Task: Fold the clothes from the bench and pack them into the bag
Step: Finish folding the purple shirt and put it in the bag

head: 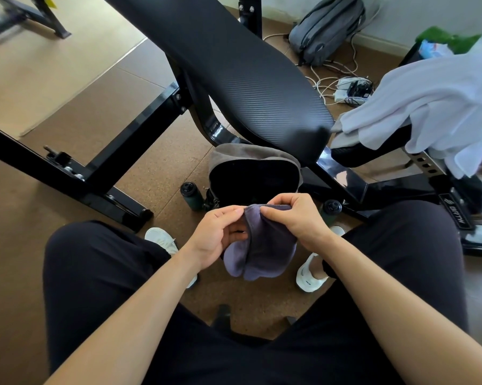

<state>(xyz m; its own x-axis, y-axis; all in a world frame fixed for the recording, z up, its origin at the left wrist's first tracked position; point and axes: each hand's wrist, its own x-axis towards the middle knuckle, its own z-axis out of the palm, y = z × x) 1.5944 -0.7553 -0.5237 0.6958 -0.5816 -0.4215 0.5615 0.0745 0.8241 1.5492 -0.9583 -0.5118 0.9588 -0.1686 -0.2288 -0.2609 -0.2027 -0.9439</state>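
Observation:
A small purple-grey cloth (264, 245) hangs between my knees, folded over on itself. My left hand (216, 234) pinches its upper left edge and my right hand (295, 215) pinches its top edge right beside it. Just beyond my hands an open grey bag (251, 157) with a dark inside stands on the floor under the black padded bench (234, 70). A white garment (428, 107) lies heaped on the bench's right part, over something dark.
Two dark green bottles (191, 194) (331, 208) stand on either side of the bag. The black bench frame (100, 151) crosses the brown floor on the left. A grey backpack (326, 29), white cables and a power strip (351, 90) lie at the back.

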